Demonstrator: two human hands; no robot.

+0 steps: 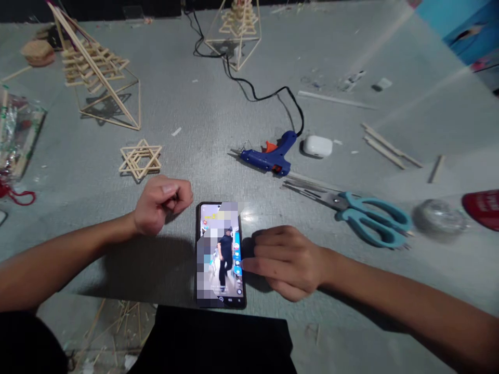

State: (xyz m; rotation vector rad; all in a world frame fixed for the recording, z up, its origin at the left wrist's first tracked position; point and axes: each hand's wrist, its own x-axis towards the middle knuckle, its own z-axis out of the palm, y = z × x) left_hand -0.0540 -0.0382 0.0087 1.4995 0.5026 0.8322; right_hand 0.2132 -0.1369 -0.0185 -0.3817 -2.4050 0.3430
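A lit smartphone point(221, 254) lies flat on the grey table near its front edge, its screen showing a standing figure, partly pixelated. To its upper left rests my left hand point(161, 203), curled into a loose fist with nothing visible in it. My right hand point(288, 262) is on the phone's right side with its fingers folded together. One finger points at the phone and reaches its right edge. Just beyond my left hand lies a star made of wooden sticks point(140, 159). A blue glue gun point(268, 156) lies on its side beyond the phone.
Teal-handled scissors point(374, 218) lie beyond my right forearm, near a white earbud case point(317, 146). Two stick frames, one left point(101, 78) and one at the back point(237, 31), stand on the table. A black cord point(253, 93) runs from the glue gun. Loose sticks point(390, 145) lie right.
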